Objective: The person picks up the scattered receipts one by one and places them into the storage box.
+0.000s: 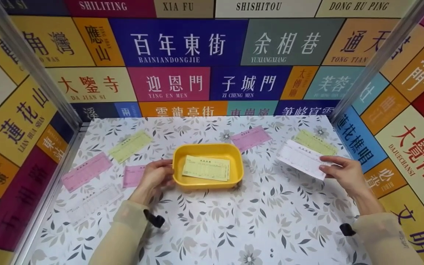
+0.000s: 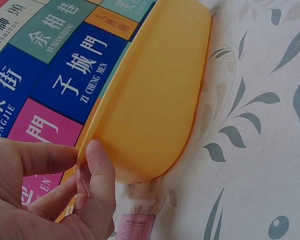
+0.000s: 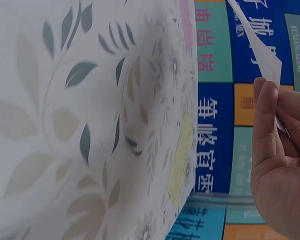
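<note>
A yellow plastic basket-like tray (image 1: 207, 184) stands mid-table, with pale yellow paper slips (image 1: 206, 168) lying inside. My left hand (image 1: 157, 176) pinches its left rim between thumb and fingers; the left wrist view shows this grip on the tray wall (image 2: 155, 95) closely. Over at the right, my right hand (image 1: 344, 176) pinches the near right corner of a white printed slip (image 1: 300, 158), held above the table. That slip partly covers a yellow-green slip (image 1: 322, 144). In the right wrist view the white slip (image 3: 265, 57) appears edge-on between thumb and fingers.
Pink slips (image 1: 87, 171) (image 1: 250, 138), a yellow-green slip (image 1: 130, 146) and a white slip (image 1: 95, 204) lie spread on the leaf-patterned tabletop (image 1: 248, 221). Another pink slip (image 1: 133, 176) is partly behind my left hand. Sign-covered panels (image 1: 179, 44) enclose the back and sides.
</note>
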Demonstrator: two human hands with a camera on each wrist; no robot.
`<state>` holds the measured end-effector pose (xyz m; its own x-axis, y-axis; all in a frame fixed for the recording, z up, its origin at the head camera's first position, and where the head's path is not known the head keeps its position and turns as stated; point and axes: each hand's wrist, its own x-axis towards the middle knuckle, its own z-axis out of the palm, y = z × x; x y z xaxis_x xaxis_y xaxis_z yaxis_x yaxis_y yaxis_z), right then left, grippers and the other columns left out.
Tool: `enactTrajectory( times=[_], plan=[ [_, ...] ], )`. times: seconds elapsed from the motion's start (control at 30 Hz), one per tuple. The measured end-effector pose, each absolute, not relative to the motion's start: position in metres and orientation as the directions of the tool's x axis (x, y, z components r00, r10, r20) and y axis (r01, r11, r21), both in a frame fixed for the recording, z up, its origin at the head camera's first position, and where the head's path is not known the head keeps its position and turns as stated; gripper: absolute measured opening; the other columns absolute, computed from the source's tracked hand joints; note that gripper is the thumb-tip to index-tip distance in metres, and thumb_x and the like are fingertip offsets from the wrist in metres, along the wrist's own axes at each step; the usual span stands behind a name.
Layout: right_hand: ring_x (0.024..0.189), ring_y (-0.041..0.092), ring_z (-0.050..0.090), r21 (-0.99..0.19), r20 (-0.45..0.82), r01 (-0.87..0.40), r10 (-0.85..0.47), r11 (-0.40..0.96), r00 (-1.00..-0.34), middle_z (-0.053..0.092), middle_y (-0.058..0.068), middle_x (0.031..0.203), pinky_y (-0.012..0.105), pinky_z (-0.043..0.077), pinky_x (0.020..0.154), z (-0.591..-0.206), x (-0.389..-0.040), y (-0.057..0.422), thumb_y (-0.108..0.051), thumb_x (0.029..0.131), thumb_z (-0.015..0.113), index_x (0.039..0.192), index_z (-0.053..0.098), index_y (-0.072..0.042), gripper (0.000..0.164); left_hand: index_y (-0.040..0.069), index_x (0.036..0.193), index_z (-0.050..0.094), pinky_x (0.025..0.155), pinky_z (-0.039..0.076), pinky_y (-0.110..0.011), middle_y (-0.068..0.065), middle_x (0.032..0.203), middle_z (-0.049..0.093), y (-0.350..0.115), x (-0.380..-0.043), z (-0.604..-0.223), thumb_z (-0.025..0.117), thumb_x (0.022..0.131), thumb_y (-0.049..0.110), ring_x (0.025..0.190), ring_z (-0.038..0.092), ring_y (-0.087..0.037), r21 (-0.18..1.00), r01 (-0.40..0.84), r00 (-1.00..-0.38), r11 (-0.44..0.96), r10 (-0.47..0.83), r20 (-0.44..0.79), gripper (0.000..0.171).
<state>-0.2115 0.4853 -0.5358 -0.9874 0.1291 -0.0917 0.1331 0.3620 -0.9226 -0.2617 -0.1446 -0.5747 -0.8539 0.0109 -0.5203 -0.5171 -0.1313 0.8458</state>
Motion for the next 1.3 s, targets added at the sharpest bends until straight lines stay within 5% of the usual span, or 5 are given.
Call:
enactTrajectory(
  times=[0.3,0.67,0.93,1.17,1.3],
  plan=[
    [0.077,0.006,0.08,-0.984,-0.009,0.013,0.026,0.177,-1.0,0.088,-0.01,0.105,0.023,0.068,0.07,-0.535,-0.234,0.439,0.005,0.094,0.085,0.14,0.07,0.013,0.049,0.002,0.15,0.068,0.066,0.062,-0.03,-0.021,0.132,0.073,-0.144,-0.262,-0.576,0.068,0.093,-0.008,0.077,0.075,-0.019,0.867,-0.483,-0.874,-0.123,-0.001,-0.487,0.057],
    [0.081,0.007,0.082,-0.987,0.051,-0.066,-0.104,0.147,-0.993,0.088,-0.007,0.107,0.024,0.069,0.071,-0.531,-0.26,0.384,0.017,0.092,0.079,0.14,0.061,0.024,0.052,0.006,0.15,0.068,0.065,0.062,-0.029,-0.023,0.139,0.072,-0.144,-0.263,-0.576,0.068,0.092,-0.008,0.081,0.077,-0.021,0.861,-0.494,-0.867,-0.123,0.0,-0.498,0.059],
    [0.077,0.007,0.079,-0.978,-0.015,-0.027,-0.2,0.206,-0.98,0.087,-0.001,0.093,0.026,0.07,0.073,-0.528,-0.281,0.341,0.012,0.093,0.081,0.141,0.067,0.016,0.05,0.005,0.151,0.067,0.067,0.062,-0.03,-0.024,0.141,0.071,-0.146,-0.263,-0.577,0.068,0.094,-0.007,0.084,0.077,-0.023,0.867,-0.485,-0.873,-0.118,0.003,-0.488,0.058],
    [0.085,0.009,0.082,-0.976,-0.051,-0.014,-0.289,0.219,-0.956,0.085,0.025,0.116,0.028,0.071,0.076,-0.533,-0.298,0.302,0.013,0.092,0.079,0.143,0.066,0.016,0.052,0.002,0.15,0.067,0.065,0.062,-0.03,-0.021,0.129,0.075,-0.146,-0.262,-0.578,0.068,0.093,-0.007,0.079,0.076,-0.021,0.867,-0.478,-0.876,-0.142,0.007,-0.482,0.058],
    [0.08,0.008,0.08,-0.971,-0.07,-0.011,-0.328,0.238,-0.942,0.086,0.022,0.104,0.028,0.071,0.075,-0.536,-0.306,0.282,0.012,0.091,0.08,0.142,0.067,0.016,0.052,0.002,0.15,0.066,0.064,0.062,-0.029,-0.019,0.128,0.074,-0.145,-0.262,-0.578,0.068,0.095,-0.007,0.08,0.075,-0.02,0.862,-0.484,-0.873,-0.15,0.018,-0.487,0.056]
  ],
)
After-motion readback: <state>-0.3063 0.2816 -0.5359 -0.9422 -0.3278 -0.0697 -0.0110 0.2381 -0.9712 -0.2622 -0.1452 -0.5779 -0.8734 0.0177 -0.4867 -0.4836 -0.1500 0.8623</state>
